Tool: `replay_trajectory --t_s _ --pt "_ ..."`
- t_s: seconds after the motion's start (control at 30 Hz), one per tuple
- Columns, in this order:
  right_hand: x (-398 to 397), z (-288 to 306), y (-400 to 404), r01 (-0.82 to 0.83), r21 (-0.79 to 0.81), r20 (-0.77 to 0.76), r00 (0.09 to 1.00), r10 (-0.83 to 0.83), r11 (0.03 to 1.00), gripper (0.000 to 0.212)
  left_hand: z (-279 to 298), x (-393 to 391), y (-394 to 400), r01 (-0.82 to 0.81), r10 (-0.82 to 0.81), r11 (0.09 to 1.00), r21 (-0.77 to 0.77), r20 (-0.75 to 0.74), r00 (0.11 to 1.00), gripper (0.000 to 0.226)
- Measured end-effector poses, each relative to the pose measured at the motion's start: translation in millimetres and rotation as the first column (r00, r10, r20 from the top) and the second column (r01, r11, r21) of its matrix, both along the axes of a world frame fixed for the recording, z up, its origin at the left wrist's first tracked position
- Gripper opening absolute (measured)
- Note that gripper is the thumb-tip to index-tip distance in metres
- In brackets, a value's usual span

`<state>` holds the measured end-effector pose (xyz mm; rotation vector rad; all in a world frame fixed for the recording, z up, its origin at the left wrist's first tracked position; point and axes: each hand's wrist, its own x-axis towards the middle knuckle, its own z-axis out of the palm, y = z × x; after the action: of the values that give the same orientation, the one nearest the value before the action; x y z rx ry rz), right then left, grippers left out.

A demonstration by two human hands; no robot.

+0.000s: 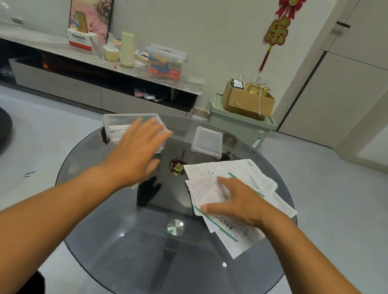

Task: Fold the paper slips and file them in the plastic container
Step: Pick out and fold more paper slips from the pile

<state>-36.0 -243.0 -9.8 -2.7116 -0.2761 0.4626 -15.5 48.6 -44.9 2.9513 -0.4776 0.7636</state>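
Note:
A loose pile of white paper slips (252,178) with green stripes lies on the right side of the round glass table (134,257). My right hand (237,202) rests flat on that pile, fingers spread. A clear plastic container (116,124) stands at the table's far left edge, and its clear lid (207,142) lies to the right of it. My left hand (135,149) hovers with straight fingers over the near side of the container and hides part of it. It is blurred and holds nothing.
A grey TV cabinet (82,93) with boxes and bottles runs along the far wall. A green bin (240,125) topped by a cardboard box (246,100) stands behind the table. Grey floor surrounds the table.

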Motion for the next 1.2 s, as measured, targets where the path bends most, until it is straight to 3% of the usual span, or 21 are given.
replay_trajectory --t_s 0.07,0.2,0.33,0.47,0.6,0.73,0.9,1.0,1.1,1.2 --pt "-7 6 1 -0.091 -0.089 -0.044 0.995 0.087 0.992 0.09 5 -16 -30 0.202 -0.223 0.969 -0.145 -0.151 0.963 0.075" --pt "-17 14 3 -0.203 -0.254 -0.118 0.977 0.178 0.946 0.069 -1 -40 -77 0.207 -0.376 0.897 -0.39 -0.428 0.822 0.065" --pt "-24 6 4 -0.221 -0.34 0.011 0.971 0.239 0.914 0.039 -5 -45 -94 0.118 -0.45 0.817 -0.565 -0.495 0.743 0.065" --pt "-20 -5 -4 -0.228 -0.323 0.123 0.952 0.279 0.919 0.044 -7 -46 -99 0.141 -0.464 0.825 -0.548 -0.513 0.722 0.073" --pt "-15 8 -28 -0.191 -0.148 -0.003 0.981 0.193 0.97 0.069 -8 -47 -99 0.171 -0.449 0.848 -0.502 -0.509 0.734 0.077" --pt "-3 9 -62 -0.177 -0.084 -0.065 0.983 0.172 0.981 0.046 -9 -47 -99 0.179 -0.437 0.86 -0.477 -0.511 0.74 0.073" --pt "1 6 -68 -0.098 0.202 -0.03 0.994 0.106 0.975 0.015 -6 -47 -102 0.208 -0.446 0.854 -0.477 -0.464 0.765 0.081" --pt "-4 0 -59 -0.12 0.342 -0.041 0.989 0.143 0.932 0.014 -6 -43 -101 0.183 -0.448 0.835 -0.519 -0.45 0.772 0.077" --pt "-6 -6 -55 -0.105 0.41 -0.079 0.986 0.15 0.906 0.013 -8 -40 -97 0.141 -0.437 0.829 -0.541 -0.47 0.767 0.056" --pt "-2 -12 -58 -0.092 0.392 -0.07 0.989 0.13 0.915 0.034 -13 -41 -93 0.099 -0.452 0.81 -0.579 -0.507 0.734 0.049"
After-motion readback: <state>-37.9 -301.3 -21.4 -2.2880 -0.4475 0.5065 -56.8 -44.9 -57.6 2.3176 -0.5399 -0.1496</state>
